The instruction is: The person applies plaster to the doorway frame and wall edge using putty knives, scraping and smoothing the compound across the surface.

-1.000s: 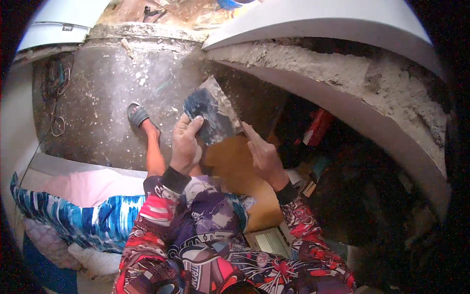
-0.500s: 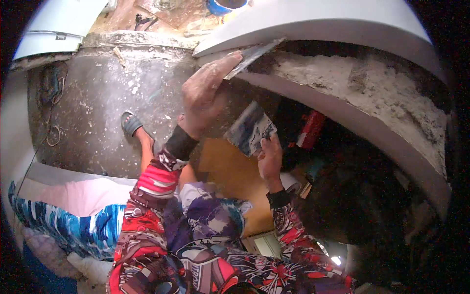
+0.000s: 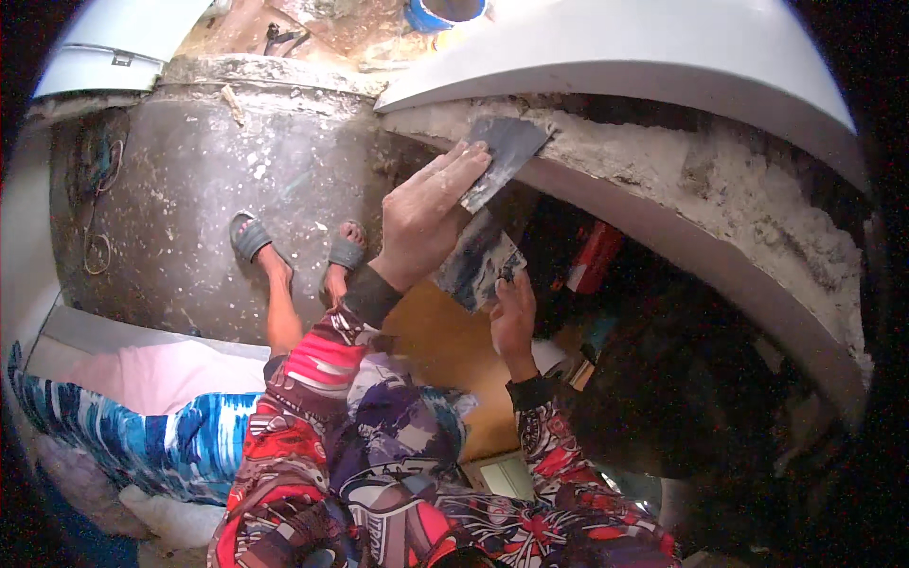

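My left hand (image 3: 426,218) is closed on a thin grey putty scraper (image 3: 513,156), whose broad face shows. The scraper's far corner reaches to the rough, whitish plastered ledge (image 3: 682,180); whether it touches, I cannot tell. Lower and to the right, my right hand (image 3: 514,322) grips a second flat scraper (image 3: 473,270), smeared with pale putty, thumb over its near edge. The left hand hides part of this second scraper. The two scrapers are close together, one above the other. Pale residue covers the left fingers.
A smooth white curved panel (image 3: 644,47) rises behind the ledge. Below the ledge is a dark recess with a red object (image 3: 592,256). Spattered grey floor (image 3: 199,208) lies left, with a thin cable (image 3: 99,208). A blue bucket (image 3: 445,13) stands far back.
My left hand has come down and right, and its scraper has turned from nearly edge-on to broad face. My right hand has shifted slightly left with its scraper.
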Demonstrator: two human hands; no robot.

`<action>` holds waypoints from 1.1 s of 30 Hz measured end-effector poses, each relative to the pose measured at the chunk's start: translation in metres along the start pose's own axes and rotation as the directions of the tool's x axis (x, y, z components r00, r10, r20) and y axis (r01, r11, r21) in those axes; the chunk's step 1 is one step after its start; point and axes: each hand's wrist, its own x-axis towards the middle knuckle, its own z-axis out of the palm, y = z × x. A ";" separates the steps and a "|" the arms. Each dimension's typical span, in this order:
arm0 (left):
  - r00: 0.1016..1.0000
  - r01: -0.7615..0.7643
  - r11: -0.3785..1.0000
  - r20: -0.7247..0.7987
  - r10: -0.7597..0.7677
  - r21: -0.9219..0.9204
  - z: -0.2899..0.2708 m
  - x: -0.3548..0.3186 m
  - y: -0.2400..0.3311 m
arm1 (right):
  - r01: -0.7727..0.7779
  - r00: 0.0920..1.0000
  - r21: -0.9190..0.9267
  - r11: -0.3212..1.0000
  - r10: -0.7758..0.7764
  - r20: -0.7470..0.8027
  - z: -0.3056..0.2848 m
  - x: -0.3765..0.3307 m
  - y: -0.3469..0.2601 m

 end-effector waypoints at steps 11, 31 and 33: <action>1.000 -0.013 1.000 -0.015 0.013 -0.003 -0.039 -0.008 -0.004 | 0.063 0.995 -0.188 0.980 -0.076 -0.060 -0.006 0.010 0.000; 0.997 -0.048 0.981 -0.065 0.036 -0.186 0.001 0.000 -0.027 | 0.086 0.991 -0.224 0.971 -0.106 -0.079 -0.027 0.012 0.042; 0.999 -0.015 0.983 -0.048 0.006 -0.181 -0.003 -0.010 -0.021 | -0.022 0.997 -0.217 0.976 0.006 -0.073 -0.017 0.009 0.026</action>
